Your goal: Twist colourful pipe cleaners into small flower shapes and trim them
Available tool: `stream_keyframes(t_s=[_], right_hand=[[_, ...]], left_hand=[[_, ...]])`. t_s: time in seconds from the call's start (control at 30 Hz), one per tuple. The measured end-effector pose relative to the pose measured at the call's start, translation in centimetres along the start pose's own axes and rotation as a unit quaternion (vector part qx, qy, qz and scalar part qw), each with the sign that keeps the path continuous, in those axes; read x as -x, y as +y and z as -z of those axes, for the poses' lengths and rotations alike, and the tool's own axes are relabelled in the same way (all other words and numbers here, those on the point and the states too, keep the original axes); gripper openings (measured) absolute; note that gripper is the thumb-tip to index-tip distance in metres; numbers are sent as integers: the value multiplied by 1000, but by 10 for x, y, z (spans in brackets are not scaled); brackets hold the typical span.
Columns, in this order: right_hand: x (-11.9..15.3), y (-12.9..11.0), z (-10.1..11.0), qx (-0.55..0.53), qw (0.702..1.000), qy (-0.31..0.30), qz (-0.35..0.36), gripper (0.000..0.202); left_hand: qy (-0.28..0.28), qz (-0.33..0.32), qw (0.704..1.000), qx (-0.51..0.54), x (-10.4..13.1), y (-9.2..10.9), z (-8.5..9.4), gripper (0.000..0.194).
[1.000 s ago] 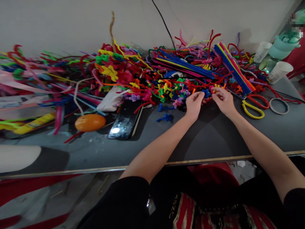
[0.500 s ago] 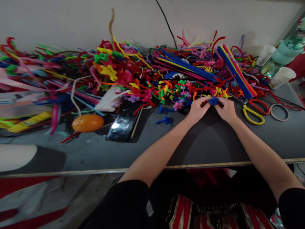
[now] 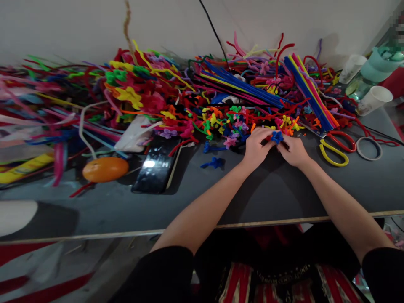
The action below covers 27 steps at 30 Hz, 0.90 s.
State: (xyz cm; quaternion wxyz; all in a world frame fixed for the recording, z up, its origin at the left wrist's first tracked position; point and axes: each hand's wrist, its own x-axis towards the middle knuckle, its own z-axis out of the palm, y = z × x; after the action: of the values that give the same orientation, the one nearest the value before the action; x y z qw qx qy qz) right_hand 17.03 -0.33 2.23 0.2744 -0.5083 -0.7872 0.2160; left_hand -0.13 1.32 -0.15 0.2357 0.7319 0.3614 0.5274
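Between my two hands is a small blue pipe-cleaner flower, held just above the grey table. My left hand pinches it from the left, and my right hand grips it from the right; the fingertips behind it are partly hidden. Left of my left hand, another blue pipe-cleaner flower lies on the table, with a further blue piece just behind it. Small multicoloured pipe-cleaner flowers are heaped right beyond my hands.
Scissors with red and yellow handles and a grey tape ring lie at right. Paper cups and a bottle stand behind. Leftward are a phone and an orange. Bundled pipe cleaners lie along the wall.
My hands have turned the blue flower slightly, so its petals face me more, and the left hand's fingers have shifted over. The view has also swung a little.
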Motion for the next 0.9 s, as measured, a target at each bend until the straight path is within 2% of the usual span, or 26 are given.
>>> stream_keyframes(t_s=[0.17,0.3,0.37,0.47,0.53,0.6,0.77,0.9], right_hand=[[6,1,0,65,998,14,17,22],[7,-2,2,111,994,-6,-1,29],[7,-5,3,146,989,-23,-25,30],[5,-9,5,180,981,-47,-61,30],[4,-9,5,183,979,-56,-72,31],[3,-8,6,176,980,-57,-74,32],[3,-4,5,160,985,-40,-57,27],[2,-1,4,147,988,-22,-43,22]], left_hand=[[56,-31,998,-6,3,2,-1,7],[67,-17,998,-7,4,3,-2,7],[75,2,997,-17,4,6,-2,21],[68,17,997,-37,6,12,-2,55],[46,10,998,-41,8,14,-2,62],[38,13,999,-28,9,13,-3,56],[58,52,997,-28,10,9,-4,29],[74,57,995,-41,8,11,-4,22]])
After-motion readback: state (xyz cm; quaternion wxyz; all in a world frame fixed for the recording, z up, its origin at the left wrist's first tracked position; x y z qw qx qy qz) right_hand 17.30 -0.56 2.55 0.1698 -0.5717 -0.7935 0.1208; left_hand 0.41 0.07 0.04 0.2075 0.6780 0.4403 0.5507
